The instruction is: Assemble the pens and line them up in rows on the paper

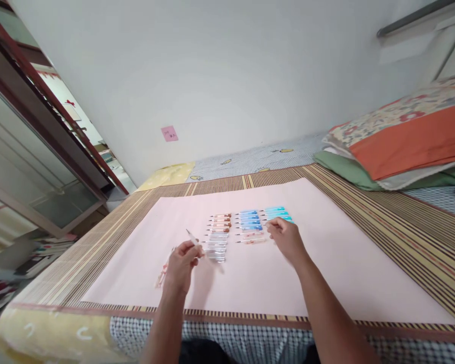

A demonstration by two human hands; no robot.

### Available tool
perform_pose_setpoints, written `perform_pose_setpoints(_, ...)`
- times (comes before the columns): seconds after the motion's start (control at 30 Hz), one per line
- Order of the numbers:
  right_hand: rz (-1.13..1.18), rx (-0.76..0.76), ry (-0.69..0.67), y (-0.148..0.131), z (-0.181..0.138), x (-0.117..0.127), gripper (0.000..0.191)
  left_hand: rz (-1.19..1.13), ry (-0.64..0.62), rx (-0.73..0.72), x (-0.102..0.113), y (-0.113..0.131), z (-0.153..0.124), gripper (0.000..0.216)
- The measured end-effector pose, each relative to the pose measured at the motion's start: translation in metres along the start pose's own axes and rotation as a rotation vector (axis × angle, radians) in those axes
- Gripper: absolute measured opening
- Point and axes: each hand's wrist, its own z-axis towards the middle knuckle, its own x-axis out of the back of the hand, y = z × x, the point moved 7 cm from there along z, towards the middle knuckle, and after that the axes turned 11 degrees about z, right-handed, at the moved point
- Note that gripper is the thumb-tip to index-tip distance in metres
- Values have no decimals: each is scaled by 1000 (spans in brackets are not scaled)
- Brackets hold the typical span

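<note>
My left hand (184, 258) is closed in a pinch on a slim white pen (192, 237), its dark tip pointing up and to the left. Beside that hand, partly covered by it, lie a few pink-patterned pens (161, 275). My right hand (284, 235) has thumb and forefinger pressed together at the lower end of a column of teal pens (276, 210); what they pinch, if anything, is too small to name. Between the hands lie brown pens (221, 220), clear silvery pens (217, 245), blue pens (249, 220) and pink-printed pens (252, 234), tips facing left.
A large pale pink sheet (258, 283) lies under the pens on a striped mat (109, 237) over a bed. Folded bedding with an orange cover (413, 141) is piled at the right. A white wall (227, 76) with a pink note (169, 133) stands behind.
</note>
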Motion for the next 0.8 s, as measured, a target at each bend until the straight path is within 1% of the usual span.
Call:
perform_pose_setpoints(0.07,120,-67,-98,-4,-5,-15,33,-221,-76,18,-32,3,-4,31)
perform_pose_setpoints(0.1,164,-88,-182,-6,-8,-24,36,-301,-104,26,-49,3,-5,31)
perform_pose_setpoints(0.2,232,-157,-445,-9,-22,-52,39,-473,-180,52,-95,-3,-9,34)
perform_pose_setpoints(0.23,241,-192,-499,-7,-26,-57,39,-516,-200,60,-108,-5,-10,35)
perform_pose_setpoints(0.27,245,-222,-527,-3,-29,-61,38,-548,-220,69,-119,-8,-11,35)
perform_pose_setpoints(0.33,235,-245,-512,4,-29,-59,37,-582,-248,90,-134,-13,-10,35)
perform_pose_setpoints(0.4,214,-230,-457,8,-26,-52,36,-591,-245,107,-139,-16,-7,34)
perform_pose_setpoints(0.5,198,-226,-401,11,-21,-40,35,-568,-235,94,-136,-19,-2,32)
perform_pose_setpoints(0.57,244,-239,-360,10,-19,-35,35,-548,-267,74,-135,-19,-2,33)
perform_pose_setpoints(0.63,376,-250,-301,6,-17,-33,34,-550,-300,64,-136,-19,-4,33)
perform_pose_setpoints(0.7,561,-268,-246,2,-17,-36,36,-559,-311,60,-136,-19,-7,34)
perform_pose_setpoints(0.77,688,-309,-241,2,-18,-45,39,-542,-296,47,-136,-20,-8,35)
perform_pose_setpoints(0.8,703,-332,-256,3,-19,-50,41,-519,-284,37,-136,-21,-9,35)
